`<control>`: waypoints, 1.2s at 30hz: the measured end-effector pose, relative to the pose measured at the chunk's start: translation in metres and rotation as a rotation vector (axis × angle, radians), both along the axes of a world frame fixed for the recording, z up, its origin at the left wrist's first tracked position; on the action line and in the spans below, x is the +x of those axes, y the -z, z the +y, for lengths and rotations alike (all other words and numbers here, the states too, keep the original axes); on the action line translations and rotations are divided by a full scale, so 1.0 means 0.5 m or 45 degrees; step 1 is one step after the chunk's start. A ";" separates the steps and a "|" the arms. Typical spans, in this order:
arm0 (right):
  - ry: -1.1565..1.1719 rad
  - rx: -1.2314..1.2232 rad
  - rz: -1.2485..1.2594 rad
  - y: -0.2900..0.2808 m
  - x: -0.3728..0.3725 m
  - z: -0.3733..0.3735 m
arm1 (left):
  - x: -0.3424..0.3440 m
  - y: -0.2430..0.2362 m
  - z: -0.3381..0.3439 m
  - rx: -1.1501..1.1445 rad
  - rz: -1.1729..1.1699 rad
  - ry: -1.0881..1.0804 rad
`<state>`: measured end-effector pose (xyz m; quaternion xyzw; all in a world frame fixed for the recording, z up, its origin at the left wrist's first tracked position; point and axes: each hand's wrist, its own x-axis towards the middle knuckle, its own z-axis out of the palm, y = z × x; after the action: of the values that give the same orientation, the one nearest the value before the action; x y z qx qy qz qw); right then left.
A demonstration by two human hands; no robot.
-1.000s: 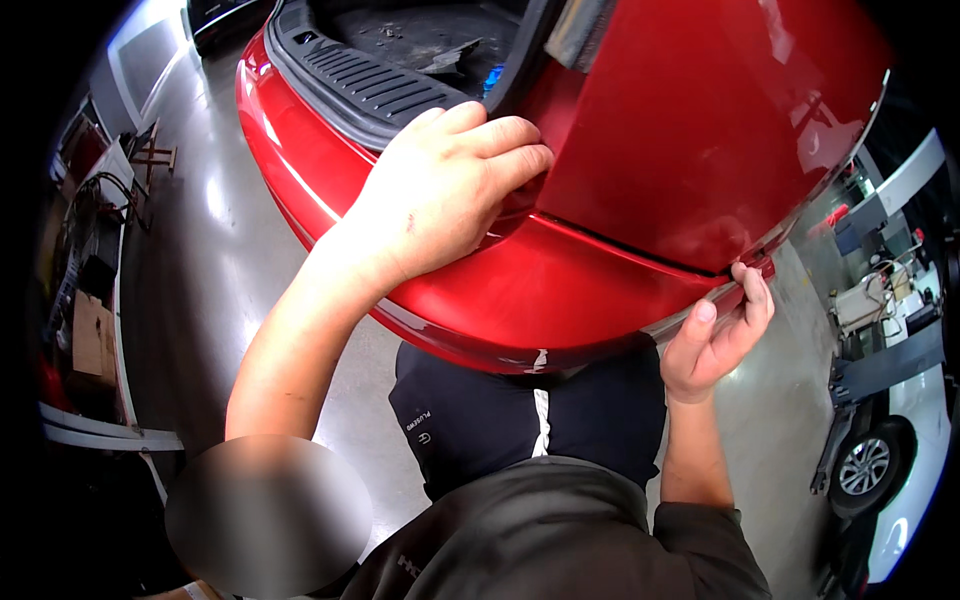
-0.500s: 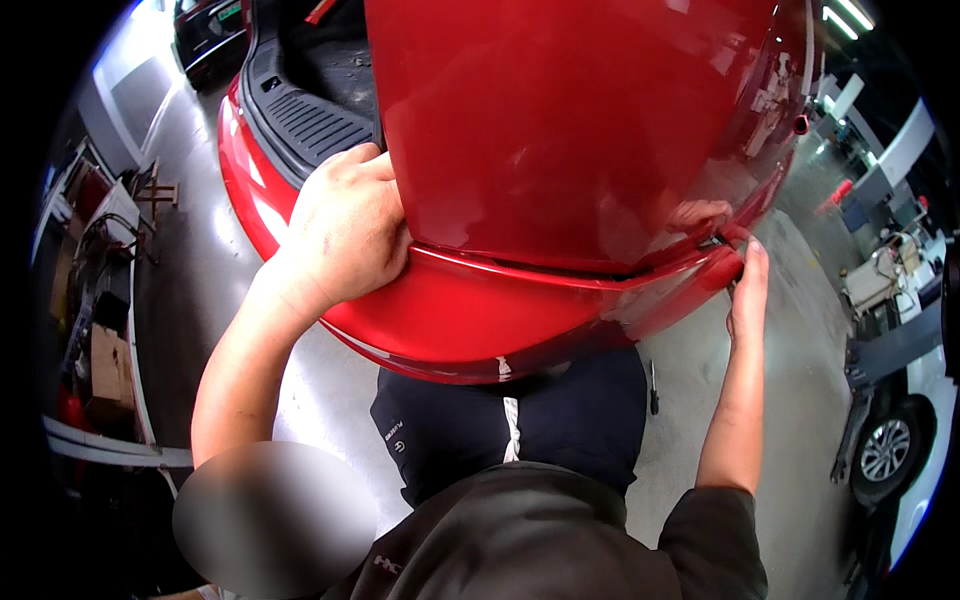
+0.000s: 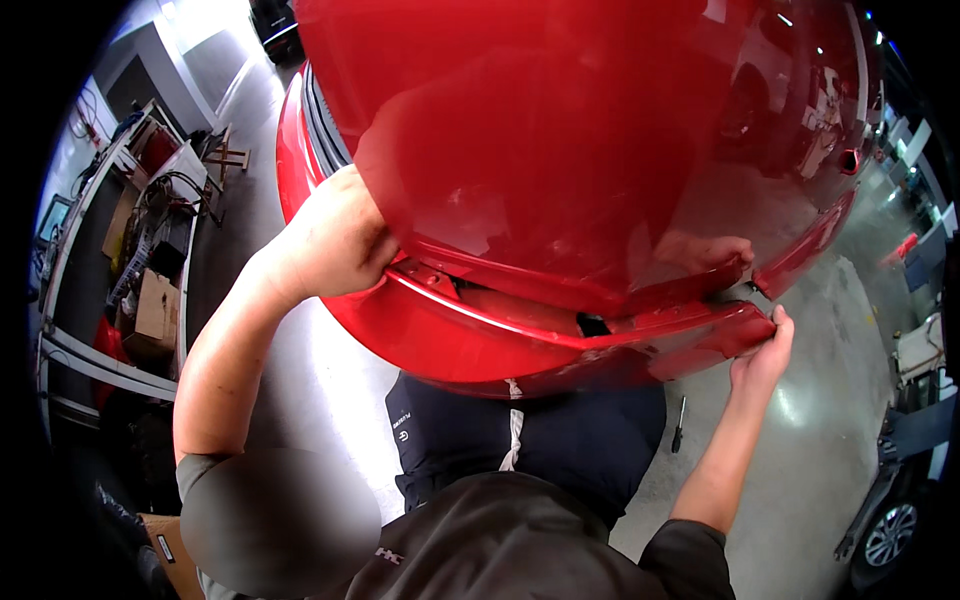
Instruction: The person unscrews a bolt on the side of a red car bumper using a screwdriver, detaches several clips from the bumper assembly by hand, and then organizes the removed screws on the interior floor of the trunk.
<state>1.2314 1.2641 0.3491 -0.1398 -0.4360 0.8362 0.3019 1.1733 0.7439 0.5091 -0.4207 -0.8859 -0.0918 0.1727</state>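
Now draws the red bumper (image 3: 440, 340) farther out from the red car body (image 3: 540, 130), leaving a wider gap than half a second ago. Clamps the left hand (image 3: 335, 235) on the bumper's upper edge, with fingertips out of sight, and closes the right hand (image 3: 762, 355) around its far end. Spans the bumper between both hands, just in front of the dark trousers (image 3: 560, 430). Looks glossy, smooth and curved, with bright reflections. Counts one bumper, two hands, one slim dark-handled tool (image 3: 679, 428) on the floor (image 3: 820, 430) and one spoked wheel (image 3: 890, 535).
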 end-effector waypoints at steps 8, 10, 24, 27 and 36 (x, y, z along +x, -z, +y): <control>0.105 -0.037 0.021 -0.006 -0.003 -0.036 | 0.000 0.009 -0.009 0.045 -0.167 -0.052; 0.140 0.023 0.003 -0.004 -0.004 -0.040 | -0.007 0.014 -0.017 0.040 -0.268 -0.040; 0.100 0.065 0.008 0.014 -0.009 -0.026 | 0.003 0.033 -0.019 0.129 -0.239 -0.142; 0.093 0.072 0.021 0.014 0.006 0.012 | -0.009 0.033 -0.026 0.159 -0.244 -0.111; 0.096 0.076 -0.048 0.005 -0.011 -0.018 | 0.022 0.109 -0.012 0.712 0.052 -0.169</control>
<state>1.2258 1.2550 0.3467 -0.1629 -0.4608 0.8080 0.3291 1.1841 0.7378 0.4547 -0.2997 -0.8480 -0.3127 0.3054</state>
